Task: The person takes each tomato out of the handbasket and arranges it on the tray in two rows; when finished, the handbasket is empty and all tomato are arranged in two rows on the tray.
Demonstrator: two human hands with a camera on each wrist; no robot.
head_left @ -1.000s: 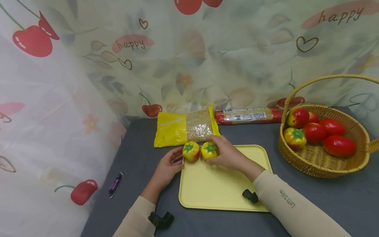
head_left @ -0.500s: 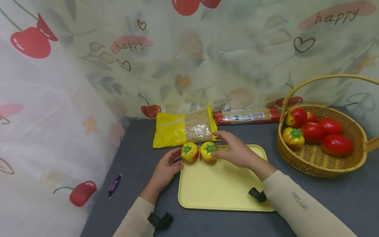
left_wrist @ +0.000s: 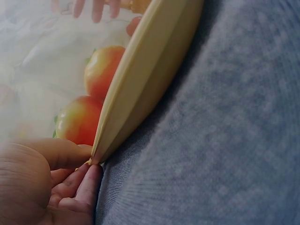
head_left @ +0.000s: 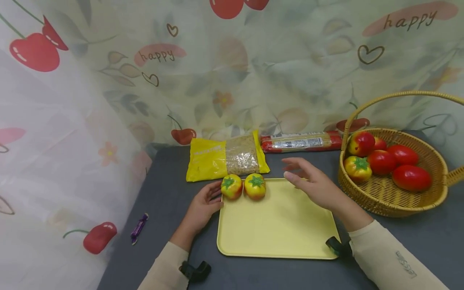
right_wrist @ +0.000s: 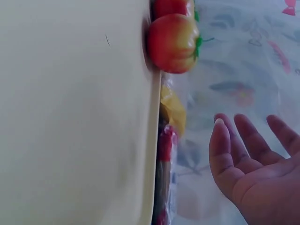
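Note:
Two yellow-red model fruits with green star-shaped tops, a left fruit (head_left: 231, 187) and a right fruit (head_left: 255, 186), sit side by side at the back left corner of a pale yellow tray (head_left: 277, 229). My left hand (head_left: 204, 206) is at that tray corner, just left of the fruits. In the left wrist view its thumb and fingers pinch the tray's rim (left_wrist: 136, 89). Over the right part of the tray, my right hand (head_left: 319, 188) hovers with its fingers spread and nothing in them. The right wrist view shows those loose fingers (right_wrist: 255, 140) beside the tray's back edge.
Behind the tray lie a yellow bag of grains (head_left: 208, 159) and a red-ended noodle packet (head_left: 302, 141). A wicker basket (head_left: 384, 204) with several red fruits and a yellow one stands on the right. A purple-wrapped candy (head_left: 139, 228) lies on the left of the grey cloth (head_left: 163, 173).
My right hand has let go of the right fruit and moved off to the right, its fingers opening. The fruit stays on the tray. My left hand keeps its place.

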